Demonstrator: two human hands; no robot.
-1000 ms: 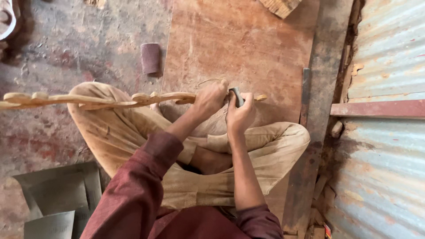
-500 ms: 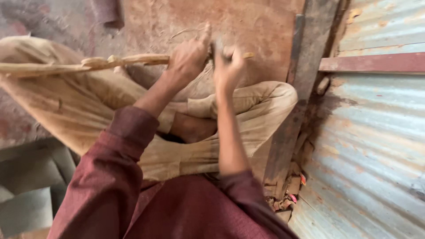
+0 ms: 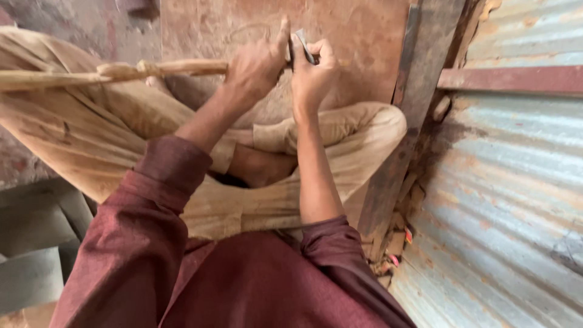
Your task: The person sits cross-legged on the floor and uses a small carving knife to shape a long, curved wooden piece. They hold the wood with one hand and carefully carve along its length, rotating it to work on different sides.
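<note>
At the bottom of the frame the maroon sleeves (image 3: 152, 243) are reaching forward over the crossed legs (image 3: 291, 182), which are bracing the work in the lap. In the upper centre the left hand (image 3: 258, 67) is clenching the stick (image 3: 91, 73) near its right end, thumb raised, seemingly to steady it. The stick is lying level across the left knee and running off the upper left edge. Touching it, the right hand (image 3: 313, 73) is gripping a small metal blade (image 3: 302, 45), held upright at the stick's end, apparently for carving. Beyond them a wooden board (image 3: 358, 36) is lying on the floor; corrugated sheet (image 3: 516, 182) is filling the right side.
</note>
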